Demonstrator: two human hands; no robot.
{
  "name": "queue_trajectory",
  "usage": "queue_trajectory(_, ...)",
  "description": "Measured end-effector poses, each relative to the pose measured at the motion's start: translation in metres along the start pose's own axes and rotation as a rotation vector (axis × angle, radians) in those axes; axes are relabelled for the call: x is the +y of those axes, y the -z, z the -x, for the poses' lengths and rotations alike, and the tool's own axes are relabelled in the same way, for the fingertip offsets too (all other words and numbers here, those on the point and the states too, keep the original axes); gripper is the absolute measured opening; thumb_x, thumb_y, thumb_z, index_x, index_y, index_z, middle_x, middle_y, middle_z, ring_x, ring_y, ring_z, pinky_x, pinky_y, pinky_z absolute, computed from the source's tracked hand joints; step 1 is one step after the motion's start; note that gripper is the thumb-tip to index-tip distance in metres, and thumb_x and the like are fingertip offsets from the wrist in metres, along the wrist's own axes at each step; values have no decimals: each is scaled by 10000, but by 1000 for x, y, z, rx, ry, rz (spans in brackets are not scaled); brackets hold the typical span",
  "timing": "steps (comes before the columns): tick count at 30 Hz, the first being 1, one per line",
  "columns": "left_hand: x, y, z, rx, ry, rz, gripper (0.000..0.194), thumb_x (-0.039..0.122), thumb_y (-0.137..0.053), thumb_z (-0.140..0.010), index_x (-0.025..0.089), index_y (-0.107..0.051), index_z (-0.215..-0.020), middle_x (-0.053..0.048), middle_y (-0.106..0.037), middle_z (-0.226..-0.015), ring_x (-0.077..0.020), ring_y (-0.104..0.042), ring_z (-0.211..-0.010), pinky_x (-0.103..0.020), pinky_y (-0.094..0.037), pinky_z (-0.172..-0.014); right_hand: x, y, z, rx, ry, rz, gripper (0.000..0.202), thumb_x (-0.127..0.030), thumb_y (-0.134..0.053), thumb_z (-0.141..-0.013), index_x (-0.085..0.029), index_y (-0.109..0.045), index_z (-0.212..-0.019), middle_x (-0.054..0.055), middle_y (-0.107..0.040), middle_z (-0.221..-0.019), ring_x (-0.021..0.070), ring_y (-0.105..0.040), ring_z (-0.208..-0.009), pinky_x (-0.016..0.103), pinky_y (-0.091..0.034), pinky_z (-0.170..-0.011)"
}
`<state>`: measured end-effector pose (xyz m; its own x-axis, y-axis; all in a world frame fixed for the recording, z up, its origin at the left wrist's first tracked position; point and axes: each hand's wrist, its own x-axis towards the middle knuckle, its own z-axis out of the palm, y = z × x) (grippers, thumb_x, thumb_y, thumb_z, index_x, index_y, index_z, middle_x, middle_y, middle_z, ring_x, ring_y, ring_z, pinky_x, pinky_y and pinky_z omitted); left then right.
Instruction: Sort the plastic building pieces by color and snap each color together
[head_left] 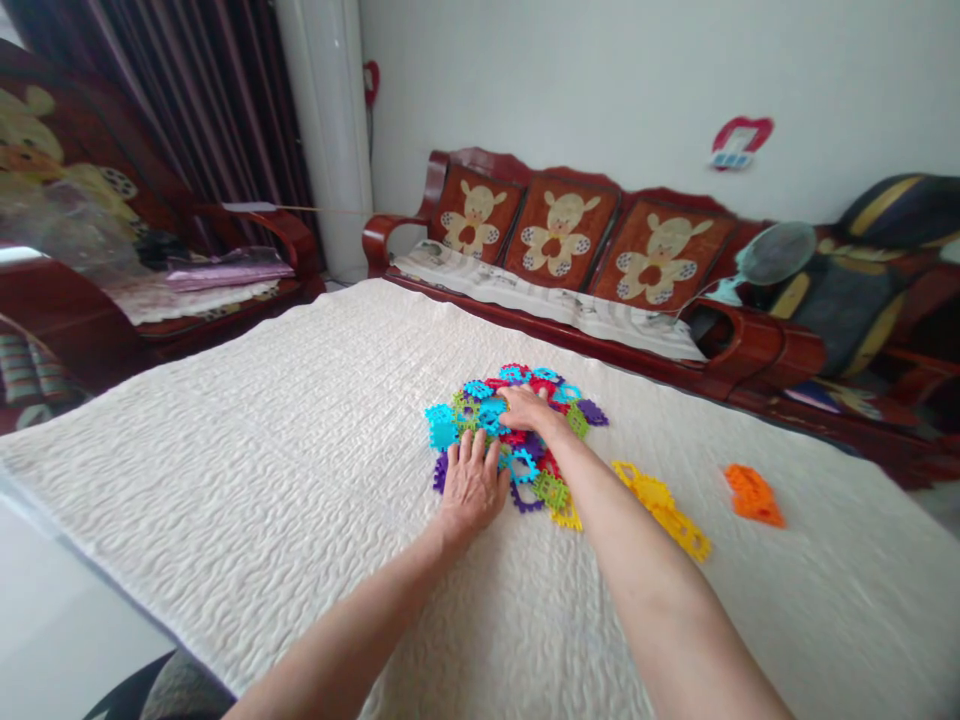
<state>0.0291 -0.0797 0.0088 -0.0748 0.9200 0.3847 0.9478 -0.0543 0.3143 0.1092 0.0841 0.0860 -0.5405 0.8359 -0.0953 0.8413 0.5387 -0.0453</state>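
A pile of flat notched plastic pieces in blue, green, red, purple and yellow lies on the quilted white cover. My left hand rests palm down at the pile's near left edge, its fingers spread over a few pieces. Farther in, my right hand reaches onto the middle of the pile, with its fingers apart over blue and red pieces. Yellow pieces lie in a row to the right of the pile. Beyond them is a small group of orange pieces.
Behind the covered surface stands a red wooden sofa with bear-patterned cushions. A wooden armchair with a pink bag is at the left. A dark backpack sits at the right.
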Motion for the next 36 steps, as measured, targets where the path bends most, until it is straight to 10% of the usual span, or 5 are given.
queue_trajectory(7, 3, 5, -2, 21, 19, 6, 437, 381, -467, -919, 222, -511, -1324, -118, -452, -1436, -342, -354, -1333, -554, -342, -1055, -3, -4, -7, 3, 27, 27, 530, -228, -606, -742, -228, -565, -1270, 124, -593, -1287, 322, -485, -1222, 513, -323, -1023)
queue_trajectory(20, 1, -1, -2, 65, -4, 2, 416, 381, -449, -928, 212, -533, -1299, -131, -494, -1390, -335, -395, -1297, -523, -360, -1018, 19, -1, 32, 527, 146, -6, 575, -64, -510, -749, -154, -498, -1316, 153, -541, -1255, 274, -506, -1163, 411, -407, -984)
queue_trajectory(36, 17, -2, 6, 71, -359, 20, 323, 210, -444, -905, 213, -630, -1169, -126, -562, -1352, -329, -426, -1309, -549, -326, -1044, 119, -91, 244, 979, -422, -154, 434, -283, -524, -752, -153, -558, -1164, 163, -613, -1190, 298, -547, -1122, 467, -403, -959)
